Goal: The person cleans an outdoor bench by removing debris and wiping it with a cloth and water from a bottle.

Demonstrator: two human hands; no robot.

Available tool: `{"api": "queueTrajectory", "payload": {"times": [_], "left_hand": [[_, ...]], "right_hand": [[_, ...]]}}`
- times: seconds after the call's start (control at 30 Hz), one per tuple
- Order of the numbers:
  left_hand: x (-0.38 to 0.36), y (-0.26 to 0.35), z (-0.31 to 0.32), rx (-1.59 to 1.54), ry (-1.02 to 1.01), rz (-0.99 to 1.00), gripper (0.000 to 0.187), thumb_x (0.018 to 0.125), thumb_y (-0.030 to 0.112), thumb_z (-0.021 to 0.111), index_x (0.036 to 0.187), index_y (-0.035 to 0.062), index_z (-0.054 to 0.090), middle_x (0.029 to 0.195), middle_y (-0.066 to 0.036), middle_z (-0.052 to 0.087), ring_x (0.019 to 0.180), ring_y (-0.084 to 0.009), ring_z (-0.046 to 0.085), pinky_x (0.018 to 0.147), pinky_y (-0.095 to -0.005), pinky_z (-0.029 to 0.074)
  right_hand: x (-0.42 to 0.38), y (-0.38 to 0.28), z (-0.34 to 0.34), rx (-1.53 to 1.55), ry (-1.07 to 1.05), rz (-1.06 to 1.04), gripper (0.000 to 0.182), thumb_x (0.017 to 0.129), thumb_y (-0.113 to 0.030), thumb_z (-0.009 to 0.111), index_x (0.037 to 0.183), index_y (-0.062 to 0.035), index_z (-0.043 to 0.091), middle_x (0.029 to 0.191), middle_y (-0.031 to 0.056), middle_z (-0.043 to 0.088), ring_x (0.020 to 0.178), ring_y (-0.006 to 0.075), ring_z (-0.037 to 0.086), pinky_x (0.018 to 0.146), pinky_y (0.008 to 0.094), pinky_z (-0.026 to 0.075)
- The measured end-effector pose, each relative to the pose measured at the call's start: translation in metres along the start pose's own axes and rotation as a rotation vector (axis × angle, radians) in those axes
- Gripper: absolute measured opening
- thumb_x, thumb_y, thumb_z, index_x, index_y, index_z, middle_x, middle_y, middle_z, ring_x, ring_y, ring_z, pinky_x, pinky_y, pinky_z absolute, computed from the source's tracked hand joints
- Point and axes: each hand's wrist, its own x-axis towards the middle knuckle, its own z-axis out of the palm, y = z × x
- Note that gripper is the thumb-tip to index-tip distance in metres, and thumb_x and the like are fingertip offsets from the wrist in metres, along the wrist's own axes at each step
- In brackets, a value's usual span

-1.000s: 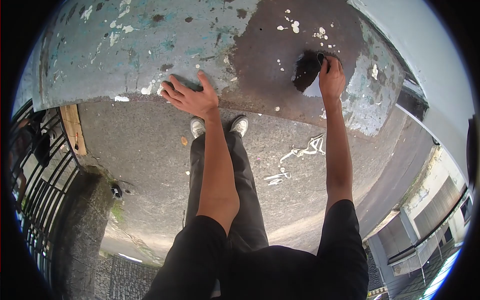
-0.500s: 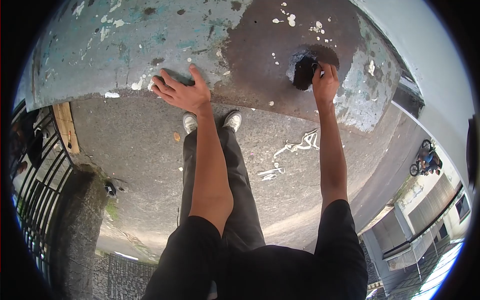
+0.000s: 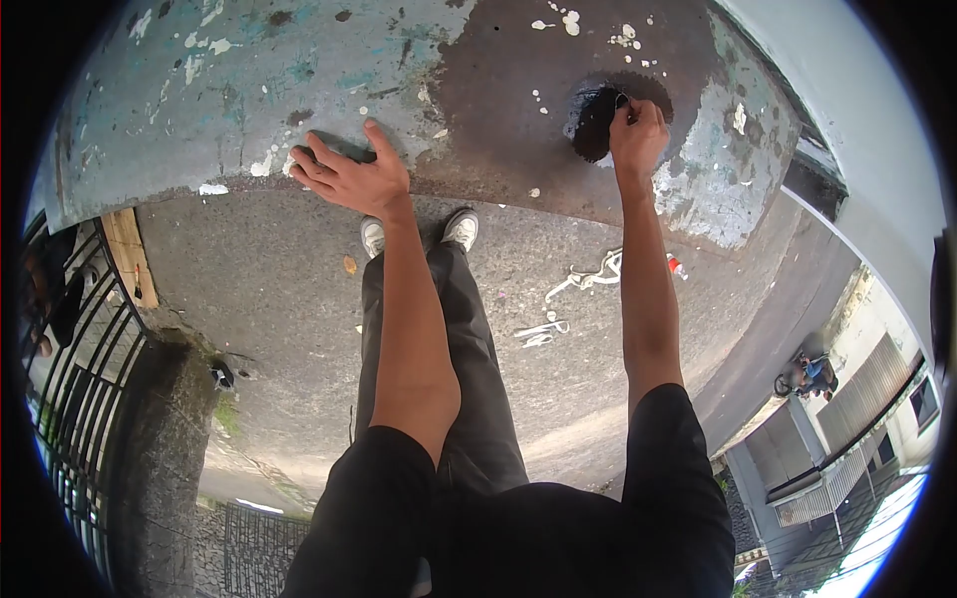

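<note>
My left hand (image 3: 351, 179) lies with fingers spread on the worn, paint-spotted sheet (image 3: 239, 90), close to its near edge. Over on the brown area of the sheet, my right hand (image 3: 640, 135) is closed, its fingertips pinched at a black patch (image 3: 595, 128) with a ragged dark-brown border. A thin dark loop shows at those fingertips, but I cannot tell what it belongs to. White paint drips (image 3: 570, 22) dot the surface above the patch.
White strips (image 3: 596, 274) lie on the concrete ground below the sheet, near a small red-and-white object (image 3: 677, 266). My shoes (image 3: 461, 229) stand at the sheet's edge. Black railings (image 3: 85, 369) run along the left. A motorbike with people (image 3: 812, 375) is on the road at right.
My right hand has moved slightly up and left over the black patch, while the whole view has shifted a little. The red-and-white object now shows beside my forearm. The motorbike has moved along the road.
</note>
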Motion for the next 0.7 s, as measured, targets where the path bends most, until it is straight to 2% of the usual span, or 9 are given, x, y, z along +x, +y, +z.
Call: {"api": "queueTrajectory", "payload": {"times": [0.17, 0.23, 0.3, 0.47, 0.7], "left_hand": [[0.001, -0.001, 0.001, 0.010, -0.002, -0.002, 0.089, 0.083, 0.069, 0.051, 0.145, 0.0073, 0.033, 0.153, -0.022, 0.021, 0.142, -0.0442, 0.014, 0.110, -0.0586, 0.024], [0.000, -0.003, 0.003, 0.035, 0.036, 0.027, 0.087, 0.086, 0.070, 0.043, 0.144, 0.0063, 0.036, 0.151, -0.024, 0.025, 0.142, -0.0454, 0.017, 0.106, -0.0608, 0.030], [0.002, -0.002, 0.003, 0.031, 0.035, 0.025, 0.087, 0.086, 0.071, 0.043, 0.144, 0.0066, 0.036, 0.151, -0.024, 0.024, 0.142, -0.0453, 0.016, 0.106, -0.0607, 0.029], [0.000, 0.001, 0.000, 0.017, 0.021, 0.009, 0.088, 0.085, 0.071, 0.044, 0.145, 0.0075, 0.035, 0.152, -0.023, 0.024, 0.142, -0.0450, 0.016, 0.107, -0.0605, 0.029], [0.000, -0.003, 0.002, 0.023, 0.034, 0.014, 0.087, 0.085, 0.071, 0.044, 0.145, 0.0077, 0.035, 0.152, -0.022, 0.025, 0.142, -0.0444, 0.016, 0.107, -0.0597, 0.029]], "right_hand": [[0.011, 0.021, -0.005, 0.008, 0.057, 0.125, 0.006, 0.076, -0.004, 0.067, 0.080, -0.0003, 0.066, 0.074, 0.0158, 0.065, 0.066, 0.0327, 0.065, 0.062, 0.0409, 0.051], [0.010, 0.032, 0.000, -0.067, 0.095, 0.168, 0.006, 0.075, -0.004, 0.067, 0.080, -0.0001, 0.066, 0.073, 0.0162, 0.066, 0.067, 0.0331, 0.065, 0.062, 0.0410, 0.051], [0.007, 0.014, 0.004, -0.074, 0.111, 0.088, 0.007, 0.075, -0.003, 0.066, 0.081, -0.0002, 0.066, 0.075, 0.0168, 0.066, 0.068, 0.0344, 0.065, 0.062, 0.0408, 0.051], [-0.017, -0.026, 0.002, 0.121, -0.111, -0.046, 0.007, 0.075, 0.000, 0.063, 0.082, -0.0016, 0.065, 0.077, 0.0171, 0.064, 0.070, 0.0374, 0.064, 0.063, 0.0432, 0.052], [0.009, -0.005, -0.001, -0.017, -0.023, -0.046, 0.004, 0.076, 0.000, 0.064, 0.079, -0.0011, 0.065, 0.077, 0.0169, 0.064, 0.069, 0.0370, 0.063, 0.061, 0.0426, 0.051]]}}
